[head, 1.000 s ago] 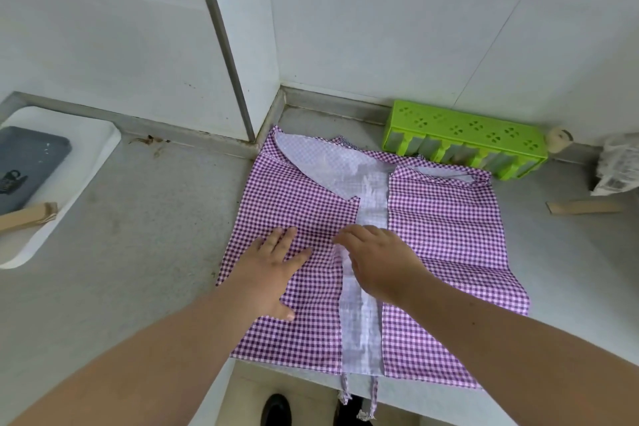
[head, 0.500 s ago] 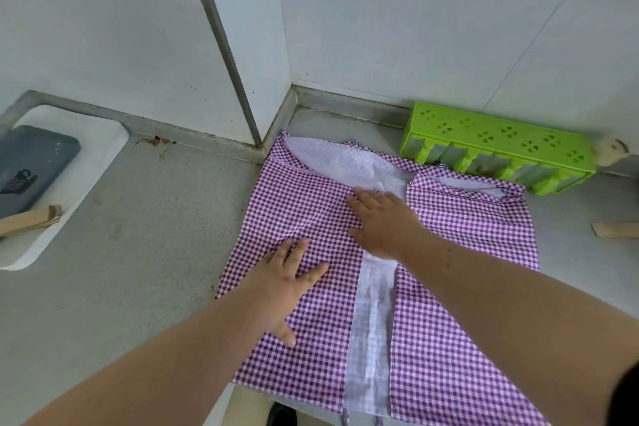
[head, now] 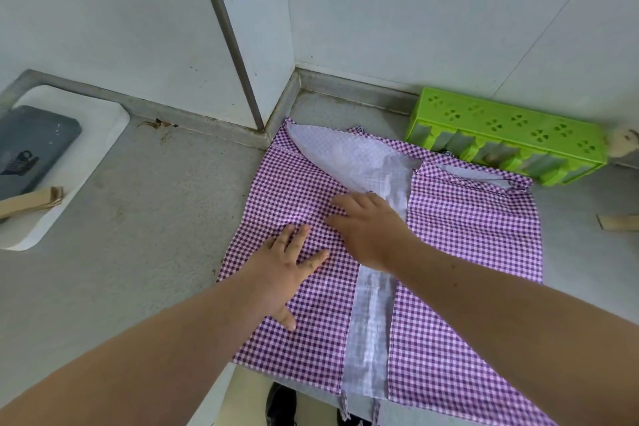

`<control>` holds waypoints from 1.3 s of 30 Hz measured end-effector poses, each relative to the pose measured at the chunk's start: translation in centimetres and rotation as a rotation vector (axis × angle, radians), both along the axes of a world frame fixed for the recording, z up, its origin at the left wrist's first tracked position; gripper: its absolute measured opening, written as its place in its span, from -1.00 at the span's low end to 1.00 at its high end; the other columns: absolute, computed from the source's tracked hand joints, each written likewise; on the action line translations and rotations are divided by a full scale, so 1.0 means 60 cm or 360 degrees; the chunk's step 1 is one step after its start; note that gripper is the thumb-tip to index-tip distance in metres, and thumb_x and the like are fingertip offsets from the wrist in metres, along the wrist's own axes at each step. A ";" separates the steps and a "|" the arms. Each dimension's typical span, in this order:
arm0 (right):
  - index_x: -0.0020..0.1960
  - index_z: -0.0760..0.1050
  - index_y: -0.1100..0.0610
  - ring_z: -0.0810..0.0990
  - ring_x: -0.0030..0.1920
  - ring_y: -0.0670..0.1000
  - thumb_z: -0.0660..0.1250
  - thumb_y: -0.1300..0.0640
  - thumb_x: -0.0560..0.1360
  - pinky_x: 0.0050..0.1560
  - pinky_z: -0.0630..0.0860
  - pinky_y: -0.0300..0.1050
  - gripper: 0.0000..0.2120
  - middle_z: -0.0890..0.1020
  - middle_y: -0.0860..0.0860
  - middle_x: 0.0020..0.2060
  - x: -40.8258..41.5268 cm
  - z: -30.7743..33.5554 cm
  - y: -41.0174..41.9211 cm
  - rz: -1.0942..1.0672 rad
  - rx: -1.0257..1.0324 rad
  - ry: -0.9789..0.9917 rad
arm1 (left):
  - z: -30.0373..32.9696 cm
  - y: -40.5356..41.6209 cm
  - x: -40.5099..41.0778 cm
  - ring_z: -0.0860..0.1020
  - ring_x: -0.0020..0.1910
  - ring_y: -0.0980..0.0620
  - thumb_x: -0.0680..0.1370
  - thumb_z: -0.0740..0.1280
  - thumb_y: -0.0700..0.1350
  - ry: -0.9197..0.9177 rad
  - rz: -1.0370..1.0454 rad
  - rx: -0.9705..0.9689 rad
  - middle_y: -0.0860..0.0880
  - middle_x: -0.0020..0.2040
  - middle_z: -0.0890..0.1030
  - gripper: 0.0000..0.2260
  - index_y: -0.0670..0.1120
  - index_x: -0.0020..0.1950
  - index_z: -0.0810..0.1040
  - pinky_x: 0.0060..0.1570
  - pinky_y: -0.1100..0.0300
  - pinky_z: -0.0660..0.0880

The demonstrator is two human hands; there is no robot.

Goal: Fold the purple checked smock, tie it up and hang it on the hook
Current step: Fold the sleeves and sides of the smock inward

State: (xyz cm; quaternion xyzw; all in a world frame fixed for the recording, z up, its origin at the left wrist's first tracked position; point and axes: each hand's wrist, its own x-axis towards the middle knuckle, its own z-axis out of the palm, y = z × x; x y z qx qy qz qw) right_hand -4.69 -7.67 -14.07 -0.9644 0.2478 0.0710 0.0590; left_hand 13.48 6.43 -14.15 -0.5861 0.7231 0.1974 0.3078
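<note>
**A:** From the head camera, where is the cloth and what are the hands doing?

**B:** The purple-and-white checked fabric smock [head: 466, 228] lies flat on the grey stone-like countertop [head: 138, 235], both side panels folded inward so a pale strip of lining runs down the middle. The left hand [head: 287, 266] rests palm-down on the left panel, fingers straight and spread, thumb out to the side. The right hand [head: 370, 228] lies just beyond it and slightly to its right, fingers straight and close together, flat on the panel's inner edge where it meets the pale strip. Neither hand pinches anything.

**A:** And around them?

**B:** Beyond the right hand, the smock's top is turned back, showing a pale triangle of lining. Further that way, against the wall, sits a lime-green perforated plastic rack [head: 508, 138], touching the smock's far right corner. Well to the left of the left hand lies a white rounded plastic board [head: 100, 142] with a dark grey tray [head: 34, 145] on it, and a tan wooden piece [head: 31, 201] across its near edge. Another tan piece [head: 619, 221] lies right of the smock.

**A:** The room?

**B:** White panelled walls [head: 432, 10] meet at a corner beyond the hands, with a metal strip [head: 228, 31] running up it. The smock's near hem hangs over the counter's edge, two ties dangling.
</note>
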 end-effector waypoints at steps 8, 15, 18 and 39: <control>0.61 0.25 -0.01 0.34 0.51 0.13 0.27 -0.01 0.59 0.50 0.28 0.16 -0.40 0.35 0.03 0.52 -0.091 0.006 0.069 -0.0464 0.0088 -0.0004 | 0.032 0.015 -0.002 -0.12 0.69 -0.25 0.44 0.42 0.44 0.0020 -0.0137 -0.0145 -0.17 0.70 -0.30 0.13 0.04 0.72 -0.21 0.65 -0.20 -0.01; 0.33 0.39 -0.06 0.45 0.25 0.02 0.10 -0.21 0.64 0.38 0.40 0.05 -0.63 0.45 -0.10 0.23 -0.203 0.042 0.217 -0.0614 0.0263 0.0179 | 0.051 0.082 -0.011 0.43 0.29 -0.06 0.56 0.29 0.34 0.0392 -0.0584 -0.0379 -0.02 0.38 0.42 -0.43 0.03 0.45 0.36 0.28 -0.11 0.50; 0.34 0.39 -0.07 0.43 0.27 0.00 0.06 -0.35 0.58 0.43 0.38 0.06 -0.50 0.44 -0.10 0.25 -0.239 0.058 0.275 -0.0668 0.0310 0.0314 | 0.044 0.116 -0.020 0.41 0.32 -0.09 0.50 0.26 0.43 0.0333 -0.0553 -0.0268 -0.05 0.44 0.38 -0.30 0.04 0.50 0.33 0.31 -0.14 0.47; 0.11 0.40 -0.06 0.58 -0.25 -0.06 0.13 -0.06 0.72 -0.24 0.56 -0.05 -0.88 0.61 -0.10 -0.20 -0.262 0.062 0.298 -0.1404 0.0501 0.0118 | 0.057 0.155 -0.135 0.58 0.06 -0.06 0.60 0.31 -0.22 0.0112 -0.0097 -0.0471 -0.01 0.08 0.59 -0.81 -0.05 0.19 0.53 -0.08 0.03 0.47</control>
